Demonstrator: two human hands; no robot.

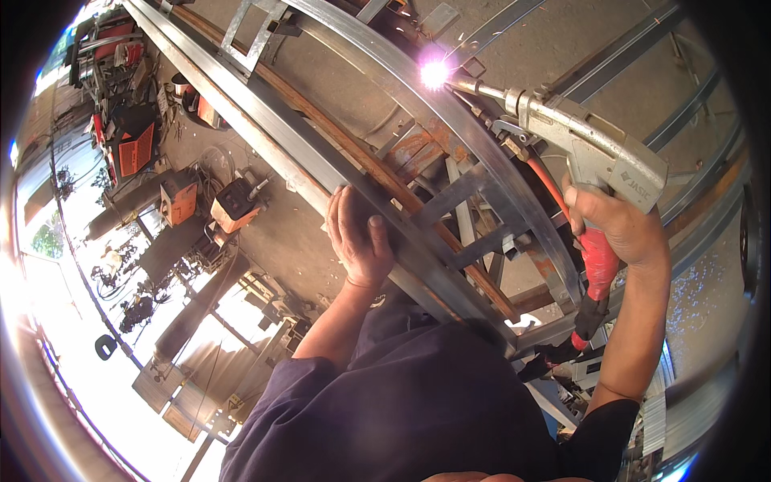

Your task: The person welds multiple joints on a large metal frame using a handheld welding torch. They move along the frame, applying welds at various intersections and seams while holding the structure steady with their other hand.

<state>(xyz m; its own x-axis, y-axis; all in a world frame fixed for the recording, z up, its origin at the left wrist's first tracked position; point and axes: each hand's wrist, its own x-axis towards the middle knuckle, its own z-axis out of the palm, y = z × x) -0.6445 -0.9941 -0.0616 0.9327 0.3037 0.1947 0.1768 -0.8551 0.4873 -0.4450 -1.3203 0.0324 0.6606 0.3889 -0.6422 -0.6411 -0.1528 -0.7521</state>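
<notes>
My right hand (617,223) is wrapped round the handle of a silvery welding gun (590,136), whose nozzle points left and away from me. A bright pinkish-white glow (434,75) with sparks burns at the nozzle's end, on or beside a curved steel bar (502,157); the glare hides the exact contact. From the handle, a red and black wrapped cable (598,265) runs down toward me. My left hand (359,245) grips the edge of a long straight steel tube (430,277), thumb apart from the fingers. Short crosspieces (462,193) join the tube side to the curved bar.
A rusty brown bar (317,116) runs alongside the straight tube. More long steel bars (618,52) lie at the far right. Orange and black machines (234,205) and a grey cylinder (201,309) stand on the floor to the left, among loose cables and tools.
</notes>
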